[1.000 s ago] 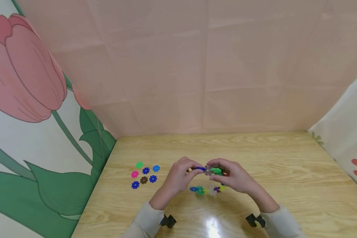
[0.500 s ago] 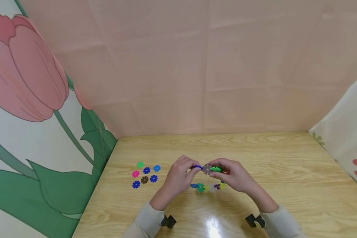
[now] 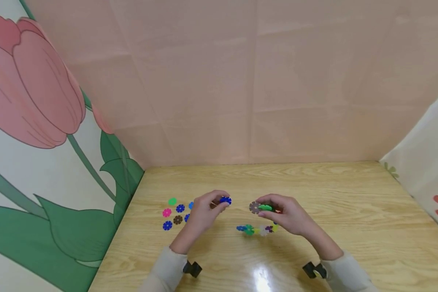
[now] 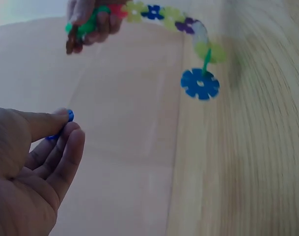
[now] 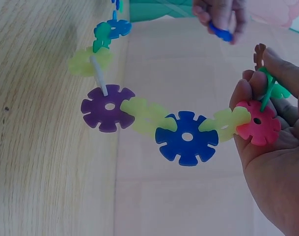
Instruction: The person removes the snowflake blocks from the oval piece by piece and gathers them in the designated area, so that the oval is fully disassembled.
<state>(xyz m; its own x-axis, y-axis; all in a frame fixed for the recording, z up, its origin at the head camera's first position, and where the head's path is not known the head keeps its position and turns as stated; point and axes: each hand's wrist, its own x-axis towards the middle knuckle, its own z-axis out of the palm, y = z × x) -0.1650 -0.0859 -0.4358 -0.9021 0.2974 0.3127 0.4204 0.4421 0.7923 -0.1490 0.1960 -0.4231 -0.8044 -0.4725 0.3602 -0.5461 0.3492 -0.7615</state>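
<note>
My left hand pinches a blue notched plastic disc between thumb and fingers, above the table. A brownish patch behind it is too small to identify. To the right, my right hand grips one end of a chain of interlocked flower-shaped discs. At that end a brown disc and a green disc stick out past the fingertips. In the right wrist view, a pink disc lies against the fingers, followed by yellow, a blue disc and a purple disc. The chain hangs in a curve, its far end a blue disc.
Loose discs lie on the wooden table at the left, among them a pink disc, a green disc and a brown disc. My left forearm partly covers this group. A pink cloth stands behind the table.
My left hand has moved left, taking its blue disc away from the chain's brown end disc, which it met half a second ago. My right hand has hardly moved.
</note>
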